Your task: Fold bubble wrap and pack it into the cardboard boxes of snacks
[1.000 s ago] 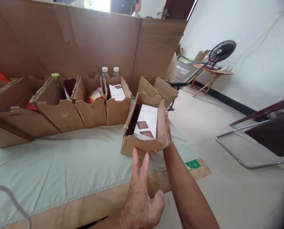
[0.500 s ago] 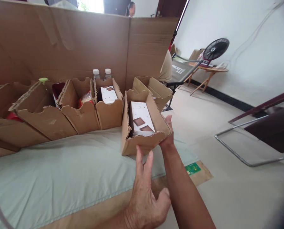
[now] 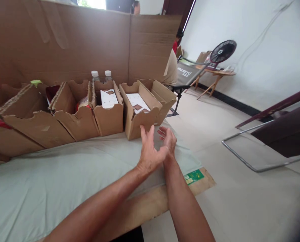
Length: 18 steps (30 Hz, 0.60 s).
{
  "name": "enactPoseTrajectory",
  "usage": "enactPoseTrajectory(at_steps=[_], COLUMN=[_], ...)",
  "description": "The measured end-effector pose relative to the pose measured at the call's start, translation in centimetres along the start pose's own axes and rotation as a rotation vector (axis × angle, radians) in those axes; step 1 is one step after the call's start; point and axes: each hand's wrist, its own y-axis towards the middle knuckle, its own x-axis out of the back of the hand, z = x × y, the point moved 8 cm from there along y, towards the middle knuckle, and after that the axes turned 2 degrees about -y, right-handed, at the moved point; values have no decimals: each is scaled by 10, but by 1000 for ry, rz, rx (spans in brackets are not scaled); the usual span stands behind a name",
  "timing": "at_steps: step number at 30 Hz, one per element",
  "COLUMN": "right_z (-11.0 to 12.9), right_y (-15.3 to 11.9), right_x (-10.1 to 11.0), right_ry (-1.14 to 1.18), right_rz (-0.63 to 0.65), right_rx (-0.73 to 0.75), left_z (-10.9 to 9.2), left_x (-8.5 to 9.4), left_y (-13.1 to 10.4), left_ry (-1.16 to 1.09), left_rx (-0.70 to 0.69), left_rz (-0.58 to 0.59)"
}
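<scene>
A cardboard bin [image 3: 143,121] stands at the right end of the row on a pale green cloth [image 3: 89,168]. Inside it lies a white box [image 3: 136,102] printed with brown squares. My left hand [image 3: 150,151] has its fingers spread, with the fingertips at the lower front of this bin; whether they press on it I cannot tell. To the right, my right hand [image 3: 169,139] is off the bin, its fingers loosely bent and apart, holding nothing. Behind that bin and to its right stands another cardboard bin [image 3: 169,101], partly hidden.
More bins run leftward, including one [image 3: 109,119] with a similar white box. Two white-capped bottles [image 3: 108,75] stand behind. A tall cardboard panel [image 3: 89,43] backs the row. A folding chair [image 3: 185,74], a fan [image 3: 223,51] on a small table and a metal-framed seat [image 3: 256,168] are to the right.
The bin with the white box has moved back and down, into line with the row. My right hand has come off its right side; my left hand has followed forward.
</scene>
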Motion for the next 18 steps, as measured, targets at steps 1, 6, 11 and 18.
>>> enactPoseTrajectory(at_steps=[1,6,11,18], right_z=[-1,-7,-2,58], right_y=[1,3,-1,-56], right_x=[1,-1,-9,-56], right_ry=[2,3,-30,-100], right_rz=[-14,-42,12,313], right_rx=[-3,3,49,270], left_z=[3,23,32,28], left_x=[2,18,38,165], left_y=[14,27,-74,-191], left_ry=[24,133,272,730], left_rx=[34,167,80,-327], left_rz=[19,112,259,-92])
